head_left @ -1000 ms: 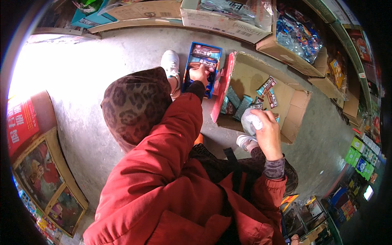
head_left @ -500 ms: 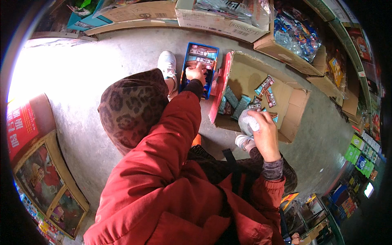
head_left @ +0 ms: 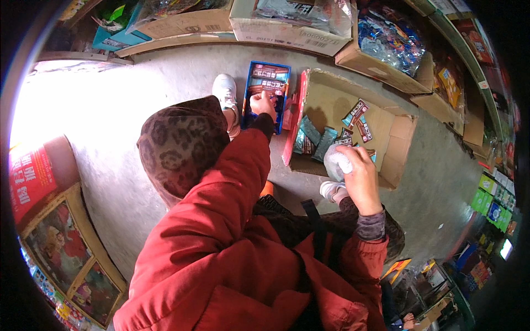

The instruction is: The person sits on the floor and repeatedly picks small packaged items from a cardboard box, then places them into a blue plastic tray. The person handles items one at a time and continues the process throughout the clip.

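Note:
My left hand (head_left: pixel 263 105) is inside a blue-rimmed display box (head_left: pixel 247 85) on the floor. Its fingers are curled down over the lower part of the box; whatever they grip is hidden. Brown-wrapped snack bars (head_left: pixel 269 73) lie in rows at the far end. My right hand (head_left: pixel 362 179) is closed round a whitish cloth-like wad (head_left: pixel 335 160), held over the near edge of an open cardboard box (head_left: pixel 331 95). Inside that carton lie several loose brown bars (head_left: pixel 355 112) and teal-wrapped bars (head_left: pixel 324 144), partly covered by the wad.
My white shoes (head_left: pixel 224 89) stand by the two boxes. Cartons of wrapped goods (head_left: pixel 290 34) line the far side, more (head_left: pixel 389 41) the right. A framed glass panel (head_left: pixel 55 231) leans at left. Shelves of packets (head_left: pixel 491 204) rise at right.
The view has shifted slightly. My left hand stays inside the blue box, its fingers now a little more bunched. My right hand still holds the whitish wad over the carton's near edge.

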Demonstrator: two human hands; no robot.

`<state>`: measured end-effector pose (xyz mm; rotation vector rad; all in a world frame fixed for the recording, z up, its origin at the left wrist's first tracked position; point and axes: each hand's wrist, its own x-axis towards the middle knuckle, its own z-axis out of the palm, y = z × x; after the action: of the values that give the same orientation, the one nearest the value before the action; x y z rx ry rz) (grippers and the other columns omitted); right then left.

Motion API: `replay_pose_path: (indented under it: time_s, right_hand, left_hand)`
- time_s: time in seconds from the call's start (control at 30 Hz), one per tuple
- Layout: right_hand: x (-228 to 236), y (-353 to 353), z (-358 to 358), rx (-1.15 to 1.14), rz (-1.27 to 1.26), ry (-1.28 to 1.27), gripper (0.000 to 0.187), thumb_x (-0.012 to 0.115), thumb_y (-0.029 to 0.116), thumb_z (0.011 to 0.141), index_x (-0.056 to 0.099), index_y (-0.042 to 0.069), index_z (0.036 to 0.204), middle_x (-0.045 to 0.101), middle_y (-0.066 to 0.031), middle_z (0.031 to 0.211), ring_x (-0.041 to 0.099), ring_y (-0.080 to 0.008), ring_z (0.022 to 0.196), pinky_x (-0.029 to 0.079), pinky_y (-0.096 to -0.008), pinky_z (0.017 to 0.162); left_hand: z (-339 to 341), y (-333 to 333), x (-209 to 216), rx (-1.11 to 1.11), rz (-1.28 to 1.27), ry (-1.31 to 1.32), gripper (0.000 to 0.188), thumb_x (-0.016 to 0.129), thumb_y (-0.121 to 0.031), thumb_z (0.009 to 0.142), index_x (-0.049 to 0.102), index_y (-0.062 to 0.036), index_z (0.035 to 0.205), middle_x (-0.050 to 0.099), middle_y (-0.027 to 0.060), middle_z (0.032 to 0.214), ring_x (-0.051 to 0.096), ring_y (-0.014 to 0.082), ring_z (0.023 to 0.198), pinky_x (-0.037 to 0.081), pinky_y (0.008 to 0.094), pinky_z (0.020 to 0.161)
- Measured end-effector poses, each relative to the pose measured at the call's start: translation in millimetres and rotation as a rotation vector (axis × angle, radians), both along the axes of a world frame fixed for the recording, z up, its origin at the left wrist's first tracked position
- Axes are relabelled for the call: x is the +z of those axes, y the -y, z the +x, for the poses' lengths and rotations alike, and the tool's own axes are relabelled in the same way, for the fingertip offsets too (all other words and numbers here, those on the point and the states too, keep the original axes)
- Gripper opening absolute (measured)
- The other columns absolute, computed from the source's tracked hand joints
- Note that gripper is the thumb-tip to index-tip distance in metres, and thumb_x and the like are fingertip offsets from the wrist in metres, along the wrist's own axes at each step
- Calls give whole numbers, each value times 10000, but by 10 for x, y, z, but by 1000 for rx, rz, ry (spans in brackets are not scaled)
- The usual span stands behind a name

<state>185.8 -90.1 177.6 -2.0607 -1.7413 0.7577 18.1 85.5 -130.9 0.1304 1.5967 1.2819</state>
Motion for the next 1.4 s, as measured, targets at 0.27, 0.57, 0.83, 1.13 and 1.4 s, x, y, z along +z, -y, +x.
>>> replay_pose_path:
  time_s: [0.27, 0.57, 0.83, 1.13, 1.4]
  right_hand:
    - [194, 127, 204, -144, 71, 100, 481, 598, -146, 732, 673, 98, 1139, 638, -145, 1045, 653, -363, 963, 527, -393, 819]
    - [255, 306, 345, -255, 108, 125, 463, 617, -114, 739, 663, 91, 1152, 631, -160, 1023, 641, -375, 953, 516, -410, 818]
    - [231, 388, 393, -240, 15, 68, 512, 554, -134, 715, 659, 98, 1159, 624, -172, 1018, 636, -391, 949, 521, -421, 812]
    - [247, 408, 388, -253, 42, 61, 439, 584, -121, 749, 674, 78, 1130, 633, -169, 980, 653, -370, 898, 531, -389, 779]
    - [197, 427, 440, -285, 130, 134, 420, 666, -81, 760, 675, 84, 1146, 646, -144, 1002, 664, -324, 931, 530, -382, 811]
  left_hand:
    - [456, 527, 661, -586, 776, -980, 97, 614, -91, 907, 577, -48, 986, 588, 136, 909, 618, 322, 838, 513, 415, 722]
    - [646, 1400, 520, -1869, 710, -809, 155, 535, -130, 862, 619, -56, 969, 578, 180, 1120, 551, 380, 1114, 423, 554, 958]
    - [924, 1186, 54, -1928, 808, -1387, 243, 506, -180, 903, 649, -69, 1064, 585, 143, 1142, 505, 341, 1204, 245, 617, 1128]
    - [952, 1095, -270, -2083, 930, -1567, 266, 524, -211, 896, 642, -62, 1082, 552, 189, 1227, 488, 381, 1227, 335, 619, 1059]
    - [913, 880, 166, -1867, 1244, -1534, 190, 553, -195, 840, 616, -106, 997, 563, 67, 998, 551, 242, 1026, 444, 437, 902]
